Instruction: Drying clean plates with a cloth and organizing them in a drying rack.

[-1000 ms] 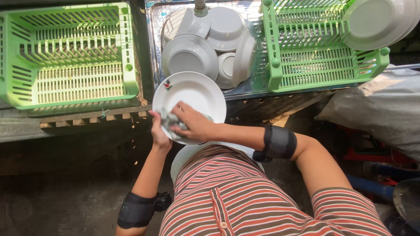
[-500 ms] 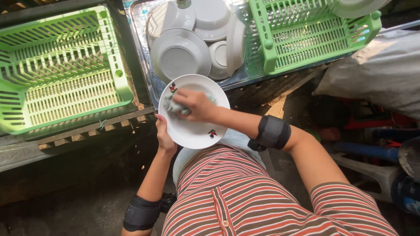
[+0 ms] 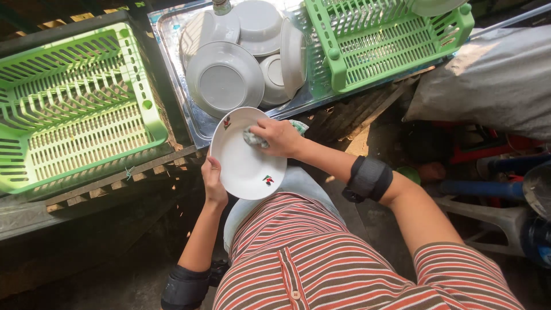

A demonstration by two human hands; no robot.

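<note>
Two hands on plate point(image 3: 244, 158): left hand point(image 3: 213, 182) grips rim at 8 o'clock, right hand point(image 3: 281, 138) fingers clamp sponge point(image 3: 254, 139) at 1 o'clock.

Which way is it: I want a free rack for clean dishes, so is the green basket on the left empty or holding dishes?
Empty. The left green basket shows only its bare slatted floor and walls.

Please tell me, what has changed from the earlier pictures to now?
The right hand with the sponge slid from the middle of the white plate to its upper rim. The left hand holds the plate's left edge as before. The green baskets and stacked dishes are unchanged.
</note>
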